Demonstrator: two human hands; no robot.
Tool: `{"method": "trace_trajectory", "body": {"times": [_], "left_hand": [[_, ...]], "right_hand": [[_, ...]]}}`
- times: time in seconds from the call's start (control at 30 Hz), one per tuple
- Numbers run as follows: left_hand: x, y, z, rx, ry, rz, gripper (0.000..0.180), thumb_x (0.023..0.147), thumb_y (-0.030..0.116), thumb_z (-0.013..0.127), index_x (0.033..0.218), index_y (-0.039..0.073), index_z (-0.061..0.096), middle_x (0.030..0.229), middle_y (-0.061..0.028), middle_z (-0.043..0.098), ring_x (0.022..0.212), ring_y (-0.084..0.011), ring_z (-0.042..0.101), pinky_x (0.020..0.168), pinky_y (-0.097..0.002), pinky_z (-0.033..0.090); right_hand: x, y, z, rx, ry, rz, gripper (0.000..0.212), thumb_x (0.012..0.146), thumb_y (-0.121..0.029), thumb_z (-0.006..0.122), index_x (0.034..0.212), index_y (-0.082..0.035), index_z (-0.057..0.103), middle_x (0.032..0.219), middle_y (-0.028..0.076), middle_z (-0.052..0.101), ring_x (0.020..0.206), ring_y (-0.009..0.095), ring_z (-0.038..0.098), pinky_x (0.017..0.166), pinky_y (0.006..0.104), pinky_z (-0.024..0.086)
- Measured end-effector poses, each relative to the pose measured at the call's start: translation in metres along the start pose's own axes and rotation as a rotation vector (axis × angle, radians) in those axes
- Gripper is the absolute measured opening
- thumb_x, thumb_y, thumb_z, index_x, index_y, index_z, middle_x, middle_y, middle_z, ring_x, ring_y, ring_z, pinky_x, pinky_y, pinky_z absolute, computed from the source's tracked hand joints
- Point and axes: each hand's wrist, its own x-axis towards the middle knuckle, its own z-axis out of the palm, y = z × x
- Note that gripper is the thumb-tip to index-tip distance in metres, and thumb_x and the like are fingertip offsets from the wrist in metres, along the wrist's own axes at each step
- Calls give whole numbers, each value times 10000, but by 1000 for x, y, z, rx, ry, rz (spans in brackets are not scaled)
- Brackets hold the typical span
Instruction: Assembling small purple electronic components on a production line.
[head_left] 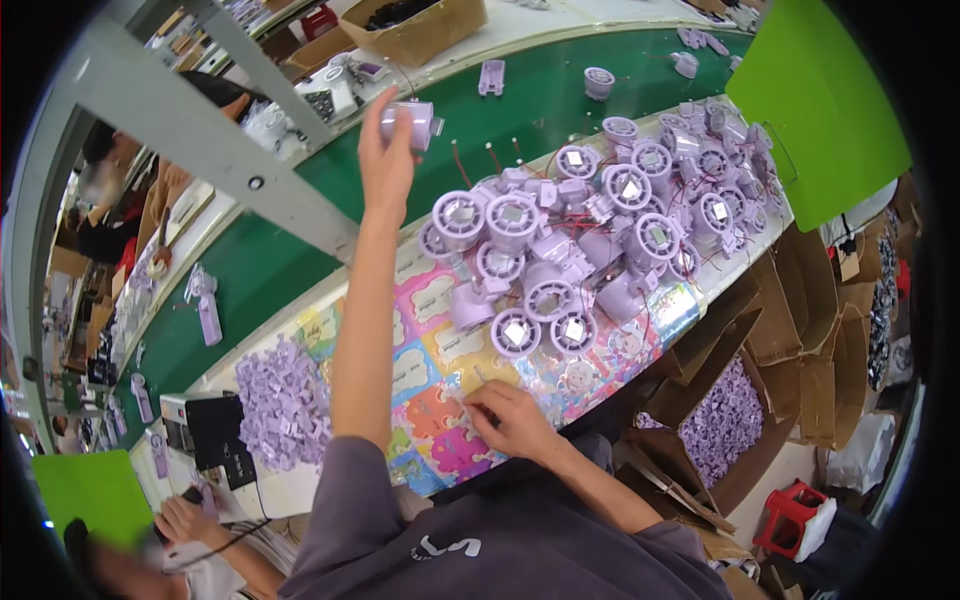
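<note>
My left hand (388, 160) reaches out over the green conveyor belt (440, 165), its fingers closed round a lilac cylindrical plastic housing (418, 124). Close to my body, my right hand (512, 418) is held in a pinch above the colourful patterned mat (432, 405). Whatever may be between its fingertips is too small to make out. Beyond it, a heap of similar lilac round housings (550, 298) with spoked faces and thin red wires covers the right part of the bench. A pile of small lilac plastic parts (284, 400) lies left of my left forearm.
A grey metal post (215, 130) slants across the left. Loose lilac parts (205, 305) lie along the belt. Open cardboard boxes (765, 400) stand at right, one with small lilac pieces. Bright green panels (825, 110) rise far right and lower left, where a co-worker's hand (185, 520) shows.
</note>
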Motion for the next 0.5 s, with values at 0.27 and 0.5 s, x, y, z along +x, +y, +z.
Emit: {"method": "trace_trajectory", "body": {"times": [0.27,0.5], "left_hand": [[-241,22,-81,-34,88,67,629,749,173,850,1271,59,518,1185,-68,527,1106,-172,535,921,-316,471],[-358,17,-129,102,279,-186,476,794,141,769,1224,22,604,1100,-88,607,991,-197,599,878,-320,481]], "right_hand": [[-1,-3,9,-59,57,3,113,832,20,684,942,-5,671,811,106,628,631,217,627,561,320,494],[4,-14,30,-6,194,108,51,865,12,696,906,-17,688,733,36,628,577,86,579,510,237,431]]}}
